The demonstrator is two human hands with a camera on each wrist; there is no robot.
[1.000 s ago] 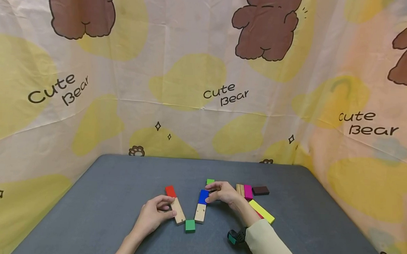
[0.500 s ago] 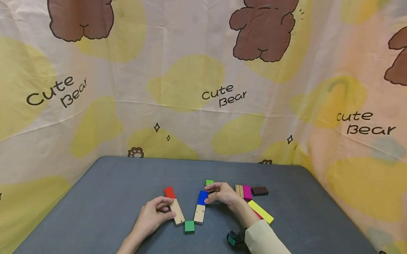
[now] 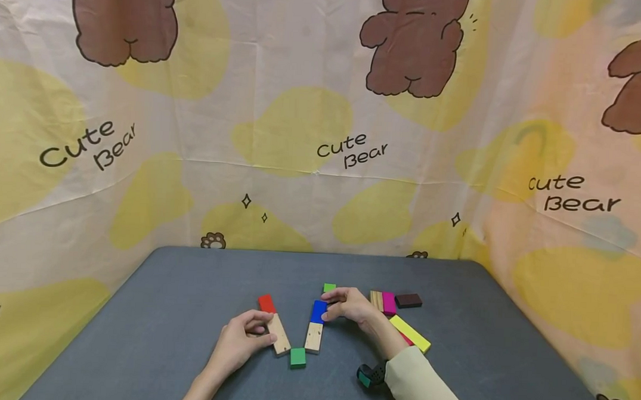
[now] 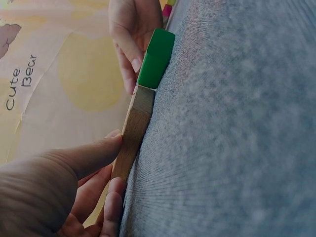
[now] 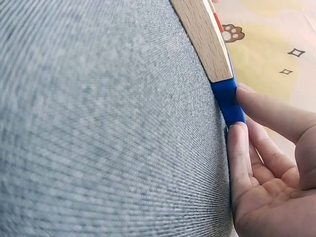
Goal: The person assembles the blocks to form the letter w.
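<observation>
My left hand (image 3: 240,337) rests along the outer edge of a plain wooden block (image 3: 279,335), thumb near its close end and fingers farther back. A red block (image 3: 266,304) joins that block's far end. My right hand (image 3: 354,307) touches the outer edge of a blue block (image 3: 318,311) with thumb and index finger. Toward me, the blue block meets a second plain wooden block (image 3: 313,338). A green block (image 3: 297,358) lies between the close ends of the two wooden blocks, so the row forms a V. In the right wrist view, thumb and index fingertip touch the blue block (image 5: 230,101).
Beyond my right hand lies a light green block (image 3: 330,288). To its right are a striped wooden block (image 3: 377,301), a magenta block (image 3: 389,303) and a dark brown block (image 3: 408,300). A yellow block (image 3: 411,333) lies beside my forearm, near a black-and-teal object (image 3: 371,375).
The head view has shifted slightly. Both hands and the blocks keep the same places relative to one another.
</observation>
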